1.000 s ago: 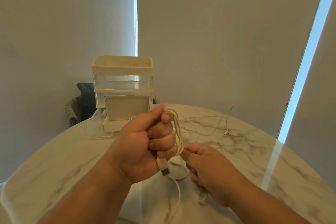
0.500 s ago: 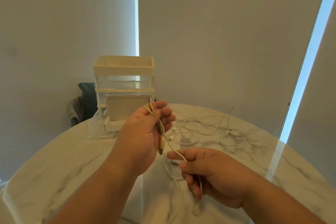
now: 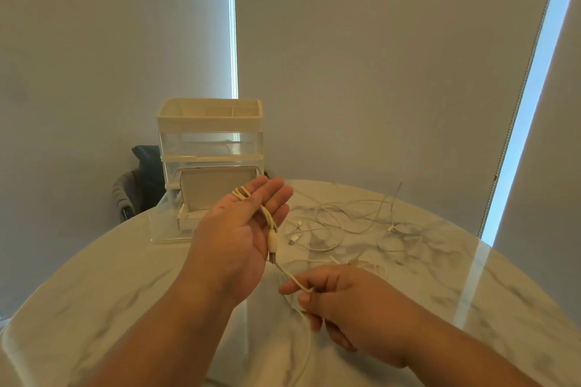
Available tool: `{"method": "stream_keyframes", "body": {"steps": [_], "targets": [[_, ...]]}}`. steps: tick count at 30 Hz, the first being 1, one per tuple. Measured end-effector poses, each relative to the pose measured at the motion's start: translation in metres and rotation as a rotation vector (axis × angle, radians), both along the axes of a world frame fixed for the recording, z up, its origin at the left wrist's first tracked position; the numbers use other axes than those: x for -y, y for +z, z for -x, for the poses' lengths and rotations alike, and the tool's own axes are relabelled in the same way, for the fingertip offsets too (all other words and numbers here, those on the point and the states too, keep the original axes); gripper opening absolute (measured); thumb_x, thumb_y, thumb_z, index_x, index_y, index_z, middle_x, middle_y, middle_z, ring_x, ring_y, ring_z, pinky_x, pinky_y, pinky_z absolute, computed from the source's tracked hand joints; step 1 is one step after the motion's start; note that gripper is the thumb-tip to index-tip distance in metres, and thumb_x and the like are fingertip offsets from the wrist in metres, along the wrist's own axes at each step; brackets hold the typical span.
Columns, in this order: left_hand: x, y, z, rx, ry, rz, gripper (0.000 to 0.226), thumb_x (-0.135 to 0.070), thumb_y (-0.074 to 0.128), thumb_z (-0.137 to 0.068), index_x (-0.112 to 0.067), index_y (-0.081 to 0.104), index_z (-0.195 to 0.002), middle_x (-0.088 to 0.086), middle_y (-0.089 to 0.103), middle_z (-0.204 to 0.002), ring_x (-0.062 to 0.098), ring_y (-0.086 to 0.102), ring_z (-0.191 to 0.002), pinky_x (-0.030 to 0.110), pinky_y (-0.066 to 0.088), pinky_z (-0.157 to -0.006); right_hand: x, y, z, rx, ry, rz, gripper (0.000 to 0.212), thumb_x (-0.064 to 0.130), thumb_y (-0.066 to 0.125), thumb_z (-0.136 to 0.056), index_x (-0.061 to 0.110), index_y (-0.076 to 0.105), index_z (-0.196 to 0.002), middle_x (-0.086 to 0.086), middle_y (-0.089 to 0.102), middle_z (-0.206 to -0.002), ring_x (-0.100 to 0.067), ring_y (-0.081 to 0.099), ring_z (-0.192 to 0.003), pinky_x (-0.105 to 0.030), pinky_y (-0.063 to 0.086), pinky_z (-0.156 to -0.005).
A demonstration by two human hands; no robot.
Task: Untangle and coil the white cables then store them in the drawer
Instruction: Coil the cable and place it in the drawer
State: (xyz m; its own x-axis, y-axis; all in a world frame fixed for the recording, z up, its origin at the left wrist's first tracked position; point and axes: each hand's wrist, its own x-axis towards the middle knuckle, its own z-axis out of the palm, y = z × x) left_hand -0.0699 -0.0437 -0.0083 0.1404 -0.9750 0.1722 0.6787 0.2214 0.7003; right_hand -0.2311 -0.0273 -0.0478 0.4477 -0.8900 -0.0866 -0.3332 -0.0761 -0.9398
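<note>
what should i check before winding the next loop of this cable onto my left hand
1. Left hand ready for a loop: open, palm up; ok.
2. White cable loops secured: lying loose across the palm, ungripped; not ok.
3. Right hand holds the tail: pinched; ok.
4. Tail clear of the loose cables on the table: cannot tell.
5. Clear drawer open: pulled out; ok.
</note>
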Motion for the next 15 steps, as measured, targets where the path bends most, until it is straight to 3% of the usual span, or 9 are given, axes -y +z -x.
{"method": "stream_keyframes", "body": {"steps": [2, 4, 6, 9, 12, 15], "targets": [[0.002, -0.005, 0.000, 0.189, 0.062, 0.007, 0.023, -0.005, 0.043, -0.101, -0.009, 0.060, -0.117, 0.005, 0.076, -0.102, 0.019, 0.073, -0.096, 0.031, 0.054, -0.085, -0.003, 0.004, 0.001, -0.065, 0.054, 0.055, 0.026, 0.022, 0.054, -0.102, 0.036, 0.072, -0.113, 0.002, 0.059, -0.064, -0.007, 0.045, -0.046, -0.016, 0.039, -0.048], [0.002, -0.014, 0.001, 0.566, 0.162, 0.113, 0.026, -0.005, 0.044, -0.101, -0.018, 0.061, -0.116, -0.005, 0.075, -0.101, 0.011, 0.071, -0.097, 0.026, 0.053, -0.085, -0.003, 0.007, 0.005, -0.082, 0.053, 0.092, 0.027, 0.023, 0.054, -0.102, 0.040, 0.070, -0.116, 0.005, 0.057, -0.060, -0.006, 0.046, -0.049, -0.016, 0.040, -0.051], [-0.001, -0.023, 0.003, 0.960, 0.246, 0.272, 0.032, -0.004, 0.044, -0.100, -0.026, 0.061, -0.116, -0.013, 0.072, -0.101, 0.000, 0.067, -0.099, 0.015, 0.051, -0.085, -0.002, 0.010, 0.009, -0.043, 0.032, 0.074, 0.023, 0.021, 0.058, -0.100, 0.036, 0.072, -0.111, 0.002, 0.054, -0.058, -0.010, 0.045, -0.049, -0.022, 0.040, -0.051], [-0.004, -0.029, 0.004, 1.383, 0.254, 0.375, 0.037, -0.004, 0.044, -0.098, -0.032, 0.060, -0.117, -0.018, 0.067, -0.100, -0.010, 0.060, -0.097, 0.006, 0.046, -0.081, 0.002, 0.013, 0.016, -0.039, -0.058, 0.134, 0.010, 0.023, 0.064, -0.095, 0.027, 0.073, -0.096, -0.004, 0.054, -0.057, -0.015, 0.047, -0.049, -0.027, 0.040, -0.051], [-0.002, -0.029, 0.005, 1.600, 0.216, 0.368, 0.036, -0.012, 0.043, -0.097, -0.039, 0.056, -0.117, -0.021, 0.063, -0.100, -0.009, 0.057, -0.093, 0.012, 0.046, -0.080, 0.005, 0.014, 0.020, 0.019, -0.142, 0.152, 0.010, 0.027, 0.069, -0.091, 0.020, 0.073, -0.085, -0.008, 0.056, -0.061, -0.016, 0.047, -0.048, -0.028, 0.038, -0.049], [-0.004, -0.028, 0.006, 1.663, 0.166, 0.372, 0.024, -0.026, 0.041, -0.099, -0.040, 0.054, -0.115, -0.019, 0.060, -0.099, -0.005, 0.055, -0.094, 0.022, 0.049, -0.084, 0.006, 0.014, 0.020, 0.066, -0.169, 0.152, 0.018, 0.028, 0.067, -0.092, 0.023, 0.073, -0.076, -0.005, 0.053, -0.054, -0.019, 0.051, -0.049, -0.028, 0.037, -0.050]]}}
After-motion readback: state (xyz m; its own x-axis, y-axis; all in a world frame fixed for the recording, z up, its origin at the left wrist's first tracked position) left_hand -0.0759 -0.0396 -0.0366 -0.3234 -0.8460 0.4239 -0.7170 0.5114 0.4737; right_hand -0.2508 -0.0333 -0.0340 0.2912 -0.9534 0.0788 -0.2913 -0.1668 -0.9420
